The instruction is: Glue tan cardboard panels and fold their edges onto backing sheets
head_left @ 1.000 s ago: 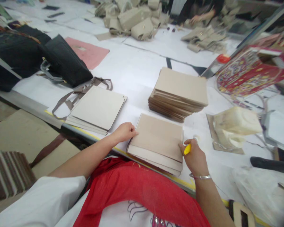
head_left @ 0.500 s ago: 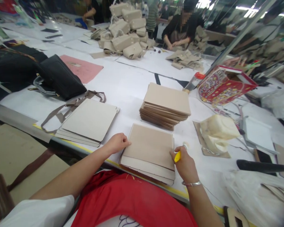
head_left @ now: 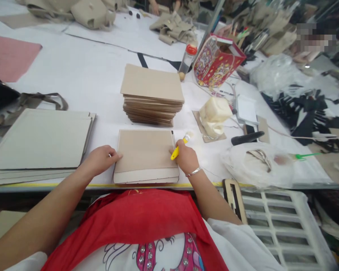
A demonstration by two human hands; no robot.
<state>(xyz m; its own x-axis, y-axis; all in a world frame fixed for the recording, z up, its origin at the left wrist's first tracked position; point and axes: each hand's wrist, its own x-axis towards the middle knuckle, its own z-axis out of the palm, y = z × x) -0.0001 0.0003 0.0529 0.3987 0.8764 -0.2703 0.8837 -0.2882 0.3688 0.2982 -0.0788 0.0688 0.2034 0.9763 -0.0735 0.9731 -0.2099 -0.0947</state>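
Note:
A beige panel (head_left: 145,148) lies on top of paler panels (head_left: 147,175) at the table's front edge, directly before me. My left hand (head_left: 101,159) pinches or presses the left edge of the beige panel with thumb and finger; the other fingers are curled. My right hand (head_left: 187,157) is closed around a yellow-handled brush (head_left: 175,153), its pale bristles pointing away from me, while a fingertip touches the panel's right edge. Behind these stands a tall stack of beige panels (head_left: 152,82). To the left is a pile of larger pale panels (head_left: 42,139).
A cut plastic container (head_left: 214,113) sits on a board at the right. Beyond it are a red patterned bag (head_left: 219,62) and a red-lidded jar (head_left: 188,58). A white plastic bag (head_left: 257,165) and a black-handled object (head_left: 247,138) lie nearer. A pink sheet (head_left: 12,56) is at far left.
The view has swung to the right and down, so things sit further left and higher. Both hands stay at the panel's edges, and the brush remains in my right hand.

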